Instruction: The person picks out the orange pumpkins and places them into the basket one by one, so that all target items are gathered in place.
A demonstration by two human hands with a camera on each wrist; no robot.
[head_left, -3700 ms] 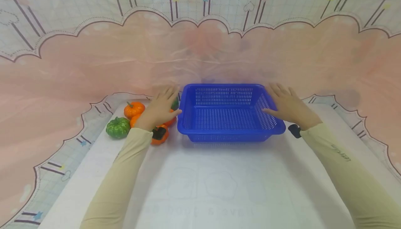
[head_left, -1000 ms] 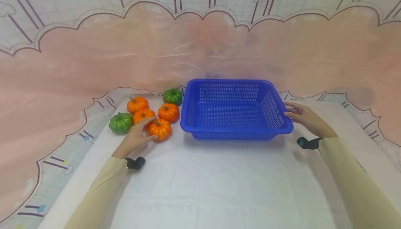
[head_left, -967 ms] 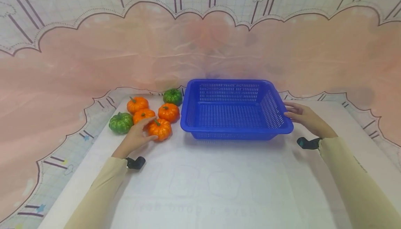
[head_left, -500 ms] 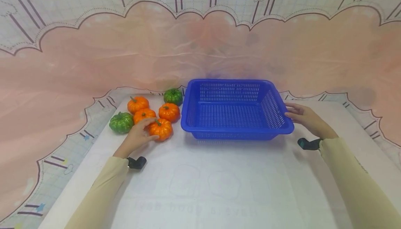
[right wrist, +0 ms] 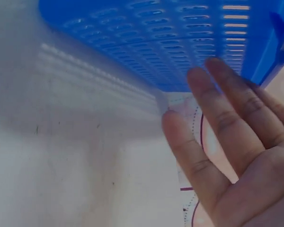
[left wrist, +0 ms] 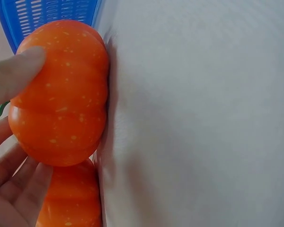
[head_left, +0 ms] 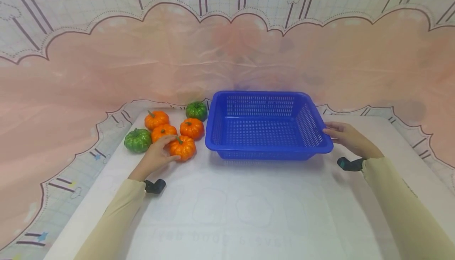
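In the head view, my left hand (head_left: 153,158) holds the front orange pumpkin (head_left: 185,149), which sits on the white tabletop. The left wrist view shows the thumb on one side of this pumpkin (left wrist: 66,104) and the other fingers against the opposite side. My right hand (head_left: 351,139) is at the right rim of a blue plastic basket (head_left: 266,148). Its fingers (right wrist: 227,123) look fairly straight and spread beside the slotted basket wall (right wrist: 175,42) in the right wrist view. The right thumb does not show there.
Behind the held pumpkin sit more orange pumpkins (head_left: 192,129), with a green one (head_left: 138,140) at the left and another green one (head_left: 196,111) at the back. A patterned pink cloth (head_left: 160,66) hangs behind the white table (head_left: 249,212).
Over the longer span, my left hand came down from above the pumpkins to the front orange one, and my right hand moved to the basket's outer right side. Recently, only the right fingers shifted slightly.
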